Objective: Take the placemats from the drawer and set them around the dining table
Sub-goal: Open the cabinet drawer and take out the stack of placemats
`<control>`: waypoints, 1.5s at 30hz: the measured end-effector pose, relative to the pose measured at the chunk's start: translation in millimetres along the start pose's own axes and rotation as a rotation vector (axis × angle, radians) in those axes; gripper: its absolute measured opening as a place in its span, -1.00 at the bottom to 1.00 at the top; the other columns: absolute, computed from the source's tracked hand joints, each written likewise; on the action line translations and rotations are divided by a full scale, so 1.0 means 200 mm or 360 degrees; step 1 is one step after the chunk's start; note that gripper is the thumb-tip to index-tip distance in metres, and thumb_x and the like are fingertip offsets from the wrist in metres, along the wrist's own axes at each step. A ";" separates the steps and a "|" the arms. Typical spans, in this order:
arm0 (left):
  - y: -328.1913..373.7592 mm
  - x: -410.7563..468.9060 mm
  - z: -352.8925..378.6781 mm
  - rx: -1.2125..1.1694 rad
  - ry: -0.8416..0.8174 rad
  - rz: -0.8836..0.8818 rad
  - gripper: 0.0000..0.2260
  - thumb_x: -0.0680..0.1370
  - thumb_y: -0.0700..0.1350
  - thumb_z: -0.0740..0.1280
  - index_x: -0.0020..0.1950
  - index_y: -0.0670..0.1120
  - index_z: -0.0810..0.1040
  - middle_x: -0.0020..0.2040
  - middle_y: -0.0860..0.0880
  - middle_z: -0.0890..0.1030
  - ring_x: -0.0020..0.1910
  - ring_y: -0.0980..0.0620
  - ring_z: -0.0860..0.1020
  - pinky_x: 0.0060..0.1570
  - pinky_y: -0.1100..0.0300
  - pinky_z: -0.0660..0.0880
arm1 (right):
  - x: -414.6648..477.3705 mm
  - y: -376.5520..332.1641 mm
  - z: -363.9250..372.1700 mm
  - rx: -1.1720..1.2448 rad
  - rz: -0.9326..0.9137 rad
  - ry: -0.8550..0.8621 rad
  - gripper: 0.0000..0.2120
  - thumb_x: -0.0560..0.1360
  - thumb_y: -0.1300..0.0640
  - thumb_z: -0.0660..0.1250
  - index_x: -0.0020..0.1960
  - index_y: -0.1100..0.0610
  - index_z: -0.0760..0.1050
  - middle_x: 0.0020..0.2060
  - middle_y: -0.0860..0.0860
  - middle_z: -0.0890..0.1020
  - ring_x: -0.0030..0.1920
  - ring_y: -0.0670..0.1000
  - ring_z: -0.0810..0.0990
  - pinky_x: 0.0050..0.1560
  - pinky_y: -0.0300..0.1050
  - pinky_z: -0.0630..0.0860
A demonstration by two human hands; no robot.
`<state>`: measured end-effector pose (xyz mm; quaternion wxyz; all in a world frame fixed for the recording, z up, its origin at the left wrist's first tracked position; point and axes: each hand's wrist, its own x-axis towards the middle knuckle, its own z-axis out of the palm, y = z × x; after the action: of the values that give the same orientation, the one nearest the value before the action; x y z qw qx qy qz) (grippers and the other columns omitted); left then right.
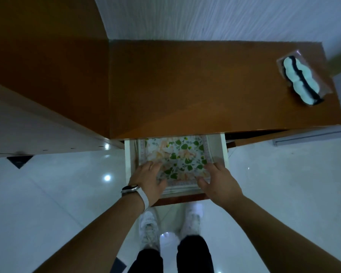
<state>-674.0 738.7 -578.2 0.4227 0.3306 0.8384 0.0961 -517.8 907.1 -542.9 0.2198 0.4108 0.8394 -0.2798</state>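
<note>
A white-walled drawer [128, 154] stands open below a brown wooden table [205, 85]. In it lies a floral placemat with green leaves and a patterned border [177, 154]. The left grip [149, 180] and the right grip [218, 182] rest with fingers spread on the placemat's near corners.

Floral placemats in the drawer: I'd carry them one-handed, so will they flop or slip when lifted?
Probably thin and bendy: the placemats lie flat in the drawer. Their glossy near edge suggests a slick surface, so if several are stacked they may slide apart.
</note>
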 end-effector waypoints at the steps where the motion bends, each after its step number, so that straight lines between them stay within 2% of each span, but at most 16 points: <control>1: 0.00 0.02 0.03 0.0044 -0.0021 -0.0015 -0.46 0.57 0.14 0.16 0.53 0.09 0.13 0.55 -0.02 0.13 0.51 -0.07 0.09 0.44 0.00 0.18 | 0.03 0.01 0.02 0.0007 0.0024 -0.0025 -0.52 0.55 -0.14 0.28 0.37 0.10 0.39 0.30 0.03 0.43 0.20 0.10 0.51 0.13 0.03 0.53; 6: 0.01 0.13 0.16 0.0035 -0.0016 -0.0165 -0.45 0.53 0.19 0.16 0.48 0.12 0.15 0.55 -0.04 0.08 0.53 -0.11 0.01 0.44 -0.12 0.16 | 0.16 0.08 0.13 0.0093 0.0152 -0.0271 -0.40 0.51 -0.27 0.24 0.40 0.06 0.30 0.37 0.09 0.35 0.30 0.16 0.42 0.27 0.15 0.46; 10: 0.02 0.17 0.19 0.0005 -0.0057 -0.0515 -0.33 0.54 0.24 0.15 0.55 0.06 -0.03 0.57 -0.07 -0.01 0.53 -0.17 0.01 0.40 -0.14 0.18 | 0.24 0.12 0.18 0.0062 0.0291 -0.0447 -0.26 0.47 -0.35 0.24 0.45 0.10 0.20 0.44 0.15 0.26 0.38 0.25 0.34 0.31 0.23 0.42; 17: 0.01 0.23 0.20 -0.0229 -0.0136 -0.0830 -0.24 0.54 0.24 0.20 0.56 -0.07 -0.07 0.54 -0.15 0.04 0.46 -0.27 0.16 0.37 -0.13 0.28 | 0.37 0.14 0.20 0.0085 0.0433 -0.0603 -0.19 0.48 -0.25 0.34 0.51 0.12 0.05 0.45 0.19 0.15 0.41 0.30 0.28 0.35 0.23 0.36; 20: 0.00 0.28 0.21 -0.0358 -0.0122 -0.0965 -0.21 0.53 0.22 0.25 0.56 -0.11 -0.06 0.52 -0.19 0.08 0.44 -0.29 0.21 0.34 -0.16 0.31 | 0.44 0.14 0.22 0.0002 0.0439 -0.0724 -0.26 0.53 -0.16 0.30 0.52 0.16 0.06 0.41 0.23 0.18 0.40 0.31 0.27 0.35 0.21 0.34; 21: -0.01 0.29 0.21 -0.0406 -0.0100 -0.1005 -0.21 0.52 0.22 0.27 0.55 -0.12 -0.05 0.51 -0.20 0.11 0.43 -0.30 0.22 0.34 -0.17 0.32 | 0.47 0.14 0.22 0.0062 0.0491 -0.0726 -0.21 0.52 -0.15 0.33 0.53 0.19 0.03 0.41 0.24 0.19 0.40 0.30 0.27 0.35 0.20 0.33; 24: -0.04 0.34 0.24 -0.0462 -0.0101 -0.1092 -0.16 0.50 0.23 0.30 0.56 -0.12 -0.08 0.54 -0.19 0.09 0.47 -0.29 0.17 0.35 -0.20 0.29 | 0.53 0.11 0.22 0.0213 0.0650 -0.0743 0.11 0.41 -0.24 0.42 0.56 0.22 -0.25 0.47 0.25 0.10 0.45 0.30 0.22 0.39 0.20 0.26; 25: -0.05 0.35 0.24 -0.0462 -0.0110 -0.1110 -0.15 0.50 0.23 0.30 0.56 -0.11 -0.09 0.54 -0.19 0.08 0.47 -0.29 0.16 0.36 -0.22 0.28 | 0.54 0.10 0.24 0.0199 0.0648 -0.0732 0.13 0.41 -0.24 0.42 0.55 0.23 -0.28 0.47 0.27 0.07 0.45 0.31 0.22 0.39 0.21 0.26; 29: -0.05 0.38 0.27 -0.0427 -0.0141 -0.1134 -0.12 0.48 0.24 0.32 0.57 -0.10 -0.10 0.54 -0.21 0.09 0.45 -0.33 0.19 0.32 -0.25 0.32 | 0.58 0.12 0.32 0.0137 0.0625 -0.0664 0.06 0.44 -0.22 0.39 0.56 0.19 -0.24 0.48 0.28 0.02 0.41 0.35 0.27 0.39 0.22 0.31; 33: -0.06 0.44 0.25 -0.0393 -0.0239 -0.1240 -0.05 0.47 0.23 0.35 0.56 -0.11 -0.20 0.53 -0.23 0.08 0.43 -0.36 0.22 0.29 -0.26 0.34 | 0.54 0.13 0.36 0.0072 0.0565 -0.0644 -0.01 0.44 -0.25 0.37 0.57 0.10 -0.17 0.51 0.25 -0.06 0.44 0.36 0.22 0.39 0.20 0.28; 36: -0.06 0.48 0.23 -0.0419 -0.0279 -0.1298 -0.03 0.47 0.20 0.38 0.56 -0.13 -0.22 0.53 -0.25 0.10 0.42 -0.33 0.25 0.28 -0.19 0.38 | 0.51 0.14 0.35 0.0103 0.0483 -0.0614 -0.12 0.47 -0.23 0.36 0.54 0.12 -0.04 0.47 0.25 0.03 0.40 0.36 0.27 0.36 0.18 0.30; 39: -0.07 0.50 0.18 -0.0394 -0.0335 -0.1290 -0.08 0.47 0.23 0.36 0.55 -0.19 -0.08 0.51 -0.23 0.17 0.42 -0.28 0.28 0.31 -0.13 0.35 | 0.50 0.14 0.32 0.0124 0.0456 -0.0605 -0.18 0.48 -0.21 0.36 0.51 0.12 0.02 0.44 0.23 0.09 0.37 0.35 0.31 0.33 0.17 0.32; 41: -0.10 0.51 0.16 -0.0533 -0.0224 -0.1281 -0.09 0.39 0.23 0.44 0.52 -0.20 0.09 0.45 -0.26 0.31 0.35 -0.27 0.38 0.27 -0.11 0.40 | 0.51 0.14 0.31 0.0140 0.0442 -0.0601 -0.22 0.49 -0.20 0.36 0.49 0.12 0.05 0.43 0.22 0.12 0.36 0.33 0.32 0.32 0.17 0.34; 43: -0.10 0.49 0.14 -0.0666 -0.0060 -0.1291 -0.05 0.33 0.21 0.51 0.50 -0.19 0.13 0.42 -0.25 0.35 0.32 -0.31 0.40 0.22 -0.14 0.44 | 0.51 0.14 0.30 0.0168 0.0481 -0.0608 -0.23 0.48 -0.19 0.37 0.48 0.12 0.07 0.43 0.22 0.13 0.37 0.33 0.31 0.32 0.18 0.33; 45: -0.08 0.46 0.14 -0.0665 0.0027 -0.1238 -0.10 0.35 0.15 0.53 0.49 -0.20 0.15 0.43 -0.24 0.35 0.33 -0.31 0.39 0.19 -0.13 0.42 | 0.51 0.13 0.30 0.0203 0.0514 -0.0601 -0.21 0.46 -0.18 0.38 0.48 0.12 0.07 0.43 0.21 0.13 0.38 0.33 0.30 0.32 0.18 0.33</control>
<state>-698.9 780.4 -661.9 0.4783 -0.1030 0.8664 0.1001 -545.6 939.7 -656.8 0.3881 0.4929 0.6878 -0.3652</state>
